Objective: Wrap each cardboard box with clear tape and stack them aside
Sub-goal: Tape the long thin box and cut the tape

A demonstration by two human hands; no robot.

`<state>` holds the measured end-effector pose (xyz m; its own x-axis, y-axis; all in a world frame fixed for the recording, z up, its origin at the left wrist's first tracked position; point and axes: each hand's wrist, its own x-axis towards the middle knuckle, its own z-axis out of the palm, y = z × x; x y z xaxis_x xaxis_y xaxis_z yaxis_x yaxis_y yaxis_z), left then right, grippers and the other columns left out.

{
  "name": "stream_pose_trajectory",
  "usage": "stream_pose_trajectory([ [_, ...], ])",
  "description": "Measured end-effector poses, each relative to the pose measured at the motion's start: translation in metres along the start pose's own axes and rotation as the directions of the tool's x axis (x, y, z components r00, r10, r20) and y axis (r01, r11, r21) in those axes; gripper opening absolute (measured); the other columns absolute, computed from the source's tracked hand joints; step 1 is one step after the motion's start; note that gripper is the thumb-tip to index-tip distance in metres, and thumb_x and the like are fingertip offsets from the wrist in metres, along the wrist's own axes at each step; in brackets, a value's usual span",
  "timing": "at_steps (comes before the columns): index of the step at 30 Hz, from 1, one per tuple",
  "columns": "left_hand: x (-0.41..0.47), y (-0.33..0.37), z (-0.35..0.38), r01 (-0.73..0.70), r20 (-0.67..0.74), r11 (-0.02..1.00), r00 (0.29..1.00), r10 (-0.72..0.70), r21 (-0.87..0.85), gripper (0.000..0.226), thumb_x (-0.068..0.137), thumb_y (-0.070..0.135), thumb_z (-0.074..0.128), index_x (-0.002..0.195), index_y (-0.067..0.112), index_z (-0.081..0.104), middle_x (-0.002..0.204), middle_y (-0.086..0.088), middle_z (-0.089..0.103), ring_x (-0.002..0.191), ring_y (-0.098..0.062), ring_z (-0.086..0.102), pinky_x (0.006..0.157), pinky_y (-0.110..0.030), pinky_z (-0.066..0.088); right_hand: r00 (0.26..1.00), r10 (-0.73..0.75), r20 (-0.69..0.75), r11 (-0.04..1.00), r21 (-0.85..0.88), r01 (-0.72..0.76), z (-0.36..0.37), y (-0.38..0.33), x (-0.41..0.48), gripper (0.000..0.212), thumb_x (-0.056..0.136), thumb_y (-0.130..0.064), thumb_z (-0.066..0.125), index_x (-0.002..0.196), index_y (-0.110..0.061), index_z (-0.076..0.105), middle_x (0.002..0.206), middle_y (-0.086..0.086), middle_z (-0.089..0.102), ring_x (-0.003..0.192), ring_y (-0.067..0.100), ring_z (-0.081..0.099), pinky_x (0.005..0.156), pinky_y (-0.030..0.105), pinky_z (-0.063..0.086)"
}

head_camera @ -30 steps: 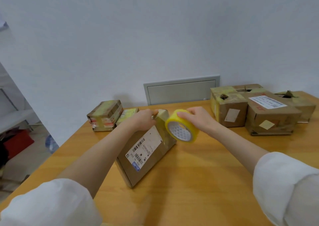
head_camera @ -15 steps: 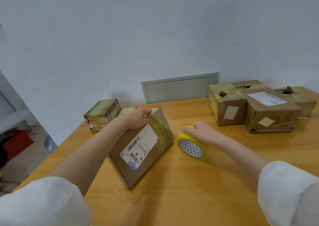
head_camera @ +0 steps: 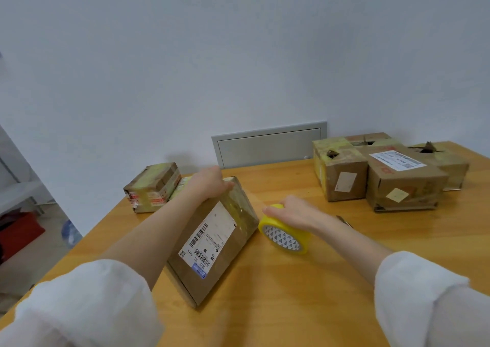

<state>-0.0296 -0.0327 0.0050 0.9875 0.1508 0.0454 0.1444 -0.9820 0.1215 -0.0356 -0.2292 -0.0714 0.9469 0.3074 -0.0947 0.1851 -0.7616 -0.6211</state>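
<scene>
While hands (head_camera: 209, 185) grip, boxes (head_camera: 376, 171) seemingly crowd right.

The tape roll (head_camera: 285, 234) is yellow, its core printed with blue-grey triangles on white. Brown cardboard box (head_camera: 213, 236) carries a white barcode label (head_camera: 208, 236). The counter (head_camera: 278, 307) is orange-tan wood grain.

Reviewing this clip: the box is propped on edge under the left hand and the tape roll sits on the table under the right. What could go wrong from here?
1. The labelled box stands tilted, steadied only by the left hand at its top edge; it may tip if released.
2. The yellow tape roll rests on its curved side under the right hand; it could roll across the table.
</scene>
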Motion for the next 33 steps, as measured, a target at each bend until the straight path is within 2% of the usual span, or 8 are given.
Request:
stream_pose_trajectory([
  [3,-0.004,-0.013,-0.005,0.009,0.033,0.978,0.999,-0.002,-0.208,0.047,0.093,0.04,0.055,0.123,0.003,0.057,0.118,-0.015,0.062,0.106,-0.028,0.059,0.09,-0.038,0.047,0.998,-0.055,0.036,0.986,0.158,0.049,-0.011,0.008,-0.011,0.051,0.085,-0.065,0.053,0.074,-0.016,0.05,0.074,-0.002,0.051,0.068,0.014,0.05,0.057,0.025,0.036],
  [6,-0.013,-0.029,-0.003,0.065,0.116,0.852,0.993,-0.005,-0.519,0.037,0.094,0.04,0.056,0.112,0.009,0.065,0.101,-0.018,0.067,0.088,-0.03,0.065,0.08,-0.043,0.054,0.99,-0.138,0.036,0.881,0.461,0.106,-0.024,0.017,-0.02,0.05,0.083,-0.059,0.058,0.088,-0.011,0.067,0.074,-0.003,0.062,0.073,0.015,0.057,0.074,0.029,0.043],
  [8,-0.021,-0.035,0.0,0.082,0.138,0.786,0.99,0.004,-0.613,0.031,0.095,0.04,0.054,0.104,0.013,0.067,0.093,-0.012,0.069,0.082,-0.026,0.067,0.074,-0.039,0.055,0.983,-0.184,0.02,0.866,0.477,0.152,-0.033,0.016,-0.022,0.037,0.087,-0.052,0.057,0.093,-0.018,0.071,0.077,-0.006,0.066,0.075,0.012,0.059,0.077,0.026,0.044],
  [14,-0.034,-0.04,0.006,0.06,0.093,0.668,0.996,0.014,-0.742,0.031,0.095,0.037,0.055,0.11,0.011,0.065,0.097,-0.008,0.07,0.083,-0.022,0.067,0.074,-0.037,0.055,0.974,-0.223,-0.03,0.92,0.324,0.221,-0.06,0.004,-0.026,0.044,0.089,-0.054,0.054,0.105,-0.017,0.07,0.096,-0.001,0.069,0.089,0.014,0.063,0.081,0.028,0.048],
  [18,-0.036,-0.043,0.01,0.092,0.101,0.582,0.995,-0.018,-0.808,0.032,0.094,0.035,0.057,0.115,0.011,0.062,0.101,-0.009,0.07,0.086,-0.024,0.068,0.071,-0.036,0.055,0.982,-0.187,-0.023,0.976,-0.12,0.183,-0.068,0.01,-0.025,0.057,0.084,-0.061,0.058,0.101,-0.008,0.069,0.093,0.001,0.066,0.081,0.016,0.061,0.072,0.034,0.053],
  [22,-0.035,-0.044,0.02,0.13,0.127,0.517,0.991,-0.041,-0.846,0.036,0.094,0.035,0.057,0.12,0.01,0.059,0.102,-0.008,0.069,0.086,-0.023,0.067,0.068,-0.033,0.054,0.99,-0.137,-0.015,0.983,-0.127,0.134,-0.064,0.011,-0.026,0.06,0.091,-0.058,0.048,0.126,-0.011,0.06,0.126,0.005,0.061,0.105,0.02,0.06,0.09,0.036,0.052],
  [25,-0.036,-0.045,0.024,0.155,0.151,0.471,0.987,-0.045,-0.868,0.036,0.093,0.035,0.058,0.119,0.01,0.06,0.1,-0.008,0.07,0.084,-0.023,0.067,0.068,-0.033,0.054,0.995,-0.097,-0.026,0.961,-0.261,0.087,-0.059,0.011,-0.024,0.07,0.09,-0.066,0.042,0.135,-0.014,0.054,0.137,0.004,0.056,0.117,0.021,0.056,0.094,0.039,0.05],
  [33,-0.037,-0.059,0.036,0.262,0.256,0.427,0.964,-0.074,-0.865,0.034,0.093,0.037,0.057,0.114,0.01,0.061,0.1,-0.01,0.069,0.087,-0.024,0.066,0.075,-0.035,0.055,0.995,-0.059,-0.074,0.94,-0.341,0.031,-0.045,0.007,-0.011,0.069,0.084,-0.073,0.045,0.117,-0.016,0.066,0.119,0.001,0.067,0.099,0.019,0.064,0.079,0.035,0.054],
])
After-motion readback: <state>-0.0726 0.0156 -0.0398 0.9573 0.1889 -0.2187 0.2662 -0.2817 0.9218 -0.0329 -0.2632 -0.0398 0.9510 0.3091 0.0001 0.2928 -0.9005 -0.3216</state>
